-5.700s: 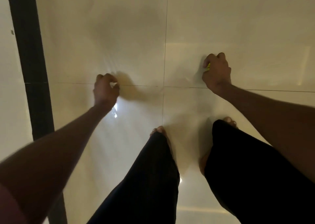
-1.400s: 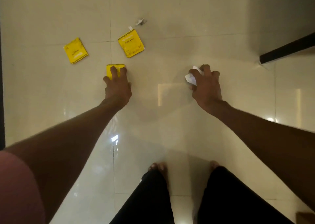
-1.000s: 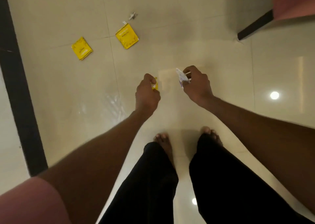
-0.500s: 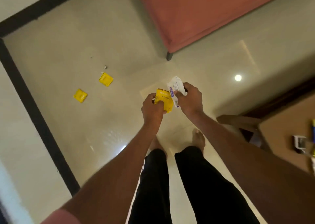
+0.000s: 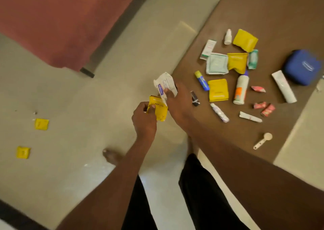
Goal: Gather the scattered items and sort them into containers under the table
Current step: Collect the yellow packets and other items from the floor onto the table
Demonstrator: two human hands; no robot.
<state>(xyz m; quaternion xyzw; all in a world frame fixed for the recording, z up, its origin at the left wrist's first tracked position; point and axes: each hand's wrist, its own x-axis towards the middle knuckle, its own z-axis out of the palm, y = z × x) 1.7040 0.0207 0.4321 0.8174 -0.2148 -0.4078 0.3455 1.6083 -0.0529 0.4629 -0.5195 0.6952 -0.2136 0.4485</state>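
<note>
Sachets [image 5: 41,124] lie left of the hands; left hand [image 5: 144,120] pinches one, right hand [image 5: 177,100] a wrapper [image 5: 164,82]; the desk [image 5: 263,11] pile is unsorted.

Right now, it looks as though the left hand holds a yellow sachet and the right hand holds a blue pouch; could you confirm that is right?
Not quite. In the head view the left hand does hold a yellow sachet, but the right hand holds a crumpled white packet. The blue pouch lies untouched on the brown table.
</note>
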